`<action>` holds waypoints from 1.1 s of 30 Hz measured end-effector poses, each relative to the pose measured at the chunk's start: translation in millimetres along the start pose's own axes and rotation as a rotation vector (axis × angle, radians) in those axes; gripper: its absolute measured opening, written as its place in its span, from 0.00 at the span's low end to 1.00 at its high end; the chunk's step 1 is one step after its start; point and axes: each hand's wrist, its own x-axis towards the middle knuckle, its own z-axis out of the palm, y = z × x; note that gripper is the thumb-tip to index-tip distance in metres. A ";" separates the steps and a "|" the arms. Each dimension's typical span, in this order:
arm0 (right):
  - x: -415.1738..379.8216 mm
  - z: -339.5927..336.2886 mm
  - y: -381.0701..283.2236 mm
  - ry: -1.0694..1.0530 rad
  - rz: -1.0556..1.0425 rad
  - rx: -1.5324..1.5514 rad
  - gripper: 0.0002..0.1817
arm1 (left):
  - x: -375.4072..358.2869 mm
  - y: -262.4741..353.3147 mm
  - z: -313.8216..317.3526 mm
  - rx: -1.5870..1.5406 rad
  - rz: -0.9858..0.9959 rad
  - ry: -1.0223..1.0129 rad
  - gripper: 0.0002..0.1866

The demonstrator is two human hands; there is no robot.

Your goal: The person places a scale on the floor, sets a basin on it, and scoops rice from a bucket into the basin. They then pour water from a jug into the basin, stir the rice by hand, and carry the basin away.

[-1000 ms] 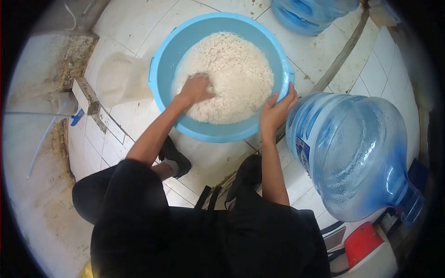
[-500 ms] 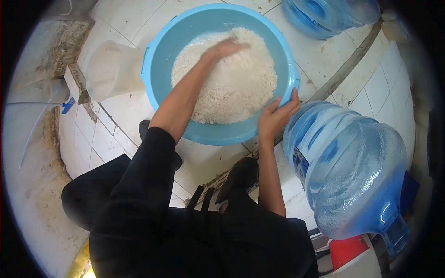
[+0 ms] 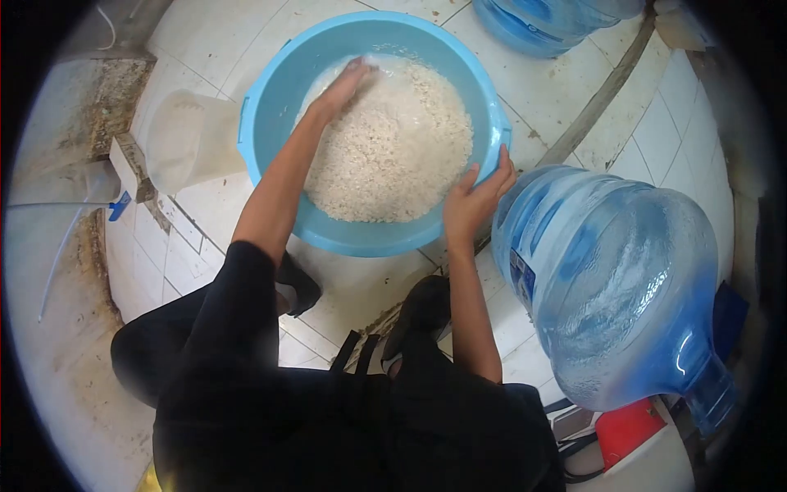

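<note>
A wide blue basin (image 3: 377,243) stands on the tiled floor, holding pale, rice-like grains (image 3: 377,164) with cloudy water toward its far side. Inside it, near the upper left wall, my left hand (image 3: 344,88) reaches into the wet grains; its fingertips are partly hidden, so how far they are closed is unclear. My right hand (image 3: 478,201) grips the basin's right rim, thumb on the inner side and fingers over the outside.
A large clear blue water bottle (image 3: 615,287) lies at the right, close to my right forearm. Another blue bottle (image 3: 541,25) is at the top right. Left of the basin sits a translucent tub (image 3: 184,139). A red object (image 3: 627,430) shows at the lower right.
My left hand has moved left and slightly up, from the upper middle of the grains to the upper left side. My right hand still holds the rim.
</note>
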 end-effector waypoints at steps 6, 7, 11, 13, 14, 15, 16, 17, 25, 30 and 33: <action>1.4 1.6 -0.6 -0.026 -0.019 -0.053 0.29 | 41.0 24.4 52.3 0.213 0.008 -0.301 0.40; 2.0 1.8 -1.1 -0.033 -0.014 -0.031 0.29 | 39.2 29.8 64.6 0.290 0.018 -0.316 0.40; 2.3 0.8 0.6 -0.044 -0.021 -0.060 0.28 | 16.9 27.1 109.0 0.542 0.133 -0.403 0.42; 2.7 0.9 1.3 -0.031 -0.035 -0.048 0.27 | -10.4 49.6 104.6 0.662 0.121 -0.550 0.44; 1.5 0.7 1.6 -0.023 -0.045 -0.040 0.27 | -25.5 57.5 103.3 0.777 0.102 -0.701 0.46; 0.8 1.1 1.6 -0.021 -0.039 -0.035 0.27 | -36.4 56.7 101.5 0.784 0.098 -0.703 0.46; 0.9 1.4 1.3 -0.017 -0.037 -0.018 0.27 | -46.6 55.8 96.8 0.991 0.177 -0.793 0.46; 0.8 0.6 1.1 -0.012 -0.037 -0.003 0.27 | -58.3 53.8 91.9 1.196 0.258 -0.881 0.47; -1.1 -0.5 -0.8 -0.039 0.022 -0.001 0.28 | -137.7 24.3 65.1 1.501 0.472 -0.592 0.49; 2.2 -1.0 -5.5 -0.028 -0.007 -0.062 0.27 | -62.5 4.3 81.2 1.543 0.400 -0.420 0.40; 1.2 -0.9 -4.5 -0.048 0.006 -0.087 0.27 | -13.5 -12.5 85.7 1.471 0.431 -0.135 0.24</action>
